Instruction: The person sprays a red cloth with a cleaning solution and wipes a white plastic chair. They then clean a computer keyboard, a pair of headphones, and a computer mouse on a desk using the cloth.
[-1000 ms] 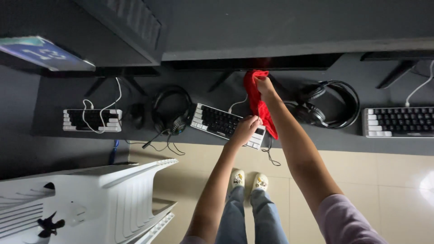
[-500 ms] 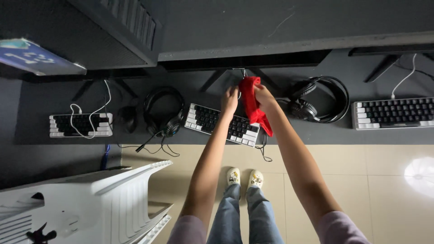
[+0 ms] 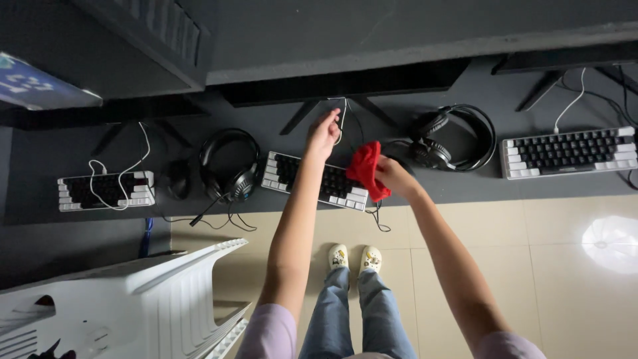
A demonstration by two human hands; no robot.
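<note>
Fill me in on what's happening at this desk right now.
A person stands at a long dark desk. Their right hand holds a bunched red cloth in its grip, above the right end of a black-and-white keyboard. Their left hand is raised over that keyboard, fingers at a thin white cable hanging below the monitor. Black over-ear headphones lie to the left of the keyboard, and another pair to its right.

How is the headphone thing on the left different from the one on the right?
The left headset lies between two keyboards, with a mouse beside it; the right headset lies past the red cloth that the right hand holds. The left headset's band arches up with its cups at the bottom; the right headset's cups sit at its left side. Both are black, wired, and flat on the dark desk.
</note>
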